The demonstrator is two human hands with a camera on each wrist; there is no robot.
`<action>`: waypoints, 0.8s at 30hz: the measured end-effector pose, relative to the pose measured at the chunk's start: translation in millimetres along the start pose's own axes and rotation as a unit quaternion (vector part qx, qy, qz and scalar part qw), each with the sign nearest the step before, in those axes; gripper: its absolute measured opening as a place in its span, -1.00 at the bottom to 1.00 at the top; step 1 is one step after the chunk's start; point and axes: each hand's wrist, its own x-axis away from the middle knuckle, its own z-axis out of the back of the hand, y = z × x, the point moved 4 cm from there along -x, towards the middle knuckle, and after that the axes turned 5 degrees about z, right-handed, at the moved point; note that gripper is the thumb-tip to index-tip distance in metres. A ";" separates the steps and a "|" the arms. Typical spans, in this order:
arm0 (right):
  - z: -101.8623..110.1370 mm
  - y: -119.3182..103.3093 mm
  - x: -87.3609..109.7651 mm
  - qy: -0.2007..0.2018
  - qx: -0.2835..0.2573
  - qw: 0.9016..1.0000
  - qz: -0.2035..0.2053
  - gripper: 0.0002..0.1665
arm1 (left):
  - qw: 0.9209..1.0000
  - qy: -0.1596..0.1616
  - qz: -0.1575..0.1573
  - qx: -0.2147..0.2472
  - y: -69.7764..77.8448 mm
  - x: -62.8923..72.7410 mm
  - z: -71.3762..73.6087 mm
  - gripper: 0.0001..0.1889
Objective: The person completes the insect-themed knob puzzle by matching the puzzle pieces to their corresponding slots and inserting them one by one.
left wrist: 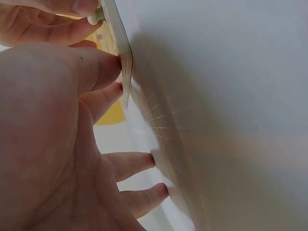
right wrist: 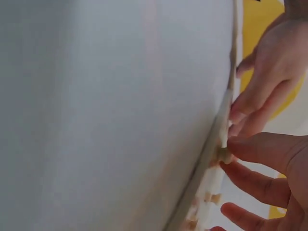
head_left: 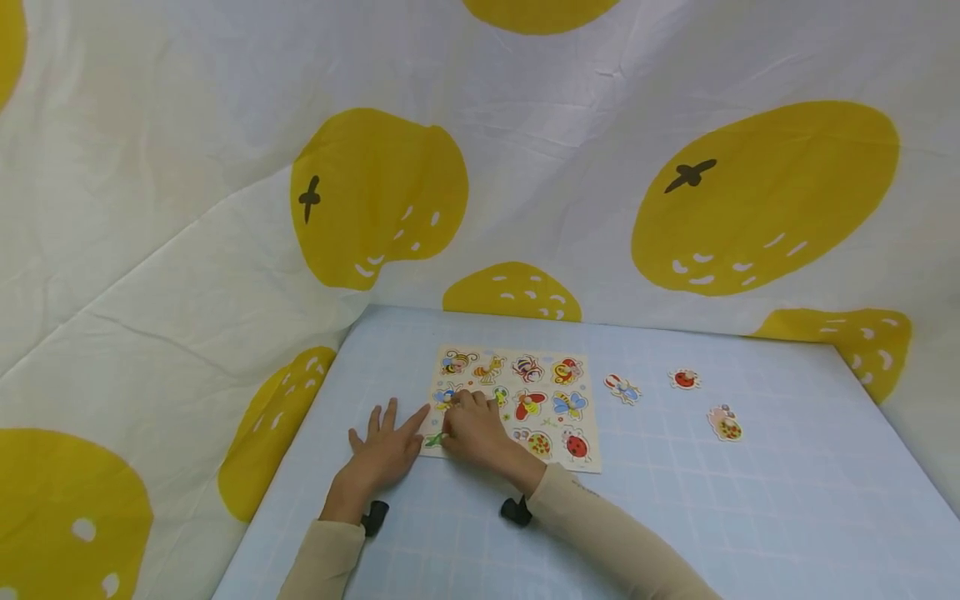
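A wooden insect puzzle board (head_left: 591,463) lies on the table, filled with several bright knobbed pieces. At its lower left corner is a green puzzle piece (head_left: 433,440), partly covered by fingers. My right hand (head_left: 477,429) reaches over the board and pinches this piece's small wooden knob (right wrist: 224,155) between thumb and index finger, as the right wrist view shows. My left hand (head_left: 384,454) is spread at the board's left edge. Its thumb and index finger touch the board edge (left wrist: 126,62), while other fingertips rest on the tabletop.
Right of the board lie three loose pieces: a blue-winged insect (head_left: 622,389), a small red ladybug (head_left: 685,379) and a spotted yellow-green bug (head_left: 725,424). Behind and left of the pale blue table (head_left: 787,517) hangs a white cloth (head_left: 555,192) with yellow fruit shapes.
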 end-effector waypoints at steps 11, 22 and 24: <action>43.8 -3.1 25.8 0.075 -0.046 0.996 0.034 -0.87 | 1.000 -0.002 0.002 -0.012 -0.8 -2.3 -0.4 -0.43; 78.3 35.9 72.9 0.176 -0.086 0.980 0.036 -0.90 | 1.000 -0.011 0.003 0.003 -2.7 -2.4 -1.6 -0.42; 84.2 47.1 81.9 0.196 -0.093 0.976 0.032 -0.87 | 1.000 -0.012 -0.001 0.004 -1.6 -2.4 -2.1 -0.42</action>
